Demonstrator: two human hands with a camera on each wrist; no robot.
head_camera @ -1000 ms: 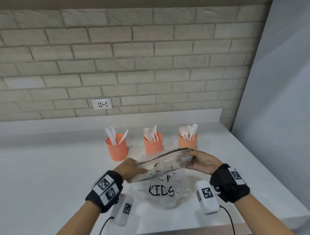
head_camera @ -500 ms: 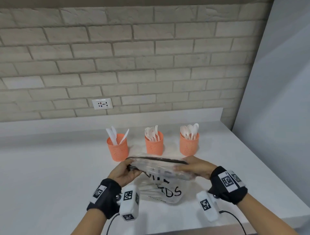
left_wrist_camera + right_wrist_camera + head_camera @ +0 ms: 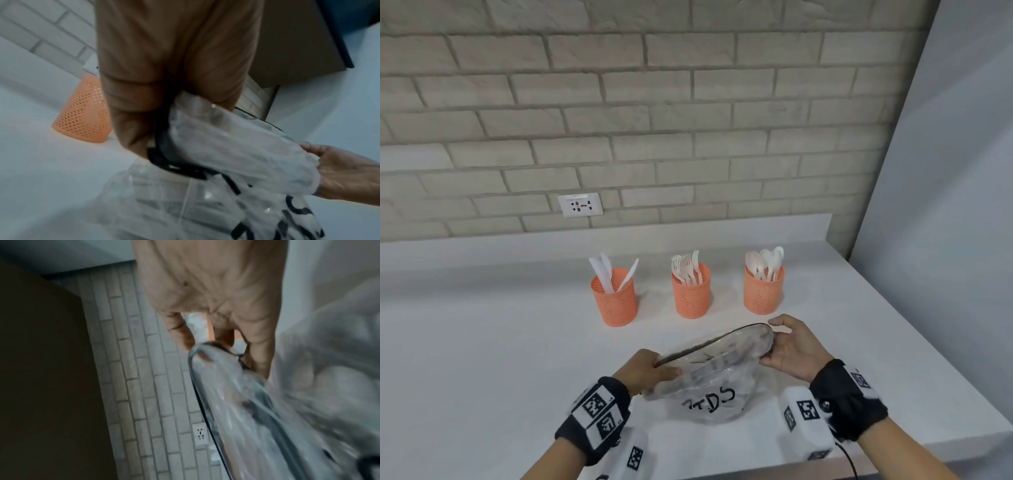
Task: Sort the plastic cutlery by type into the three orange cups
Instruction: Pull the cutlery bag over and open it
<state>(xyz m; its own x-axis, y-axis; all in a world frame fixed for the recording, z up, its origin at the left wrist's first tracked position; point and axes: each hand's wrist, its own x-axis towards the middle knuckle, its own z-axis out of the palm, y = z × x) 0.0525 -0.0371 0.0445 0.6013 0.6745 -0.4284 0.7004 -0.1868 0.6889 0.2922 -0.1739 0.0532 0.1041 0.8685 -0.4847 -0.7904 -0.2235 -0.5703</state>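
Both hands are gripping a clear bag [image 3: 717,373] by its dark-edged mouth: the left hand [image 3: 645,371] is pinching one end, the right hand [image 3: 792,349] the other. The head view is showing three orange cups [image 3: 691,294] standing in a row on the counter [image 3: 482,342] behind the bag, holding knives [image 3: 606,270], forks [image 3: 686,267] and spoons [image 3: 765,262]. The left wrist view is catching only one cup [image 3: 84,110], but shows fingers [image 3: 127,113] curling round the bag's black rim. The right wrist view is blurred, with a wall socket [image 3: 200,434] visible.
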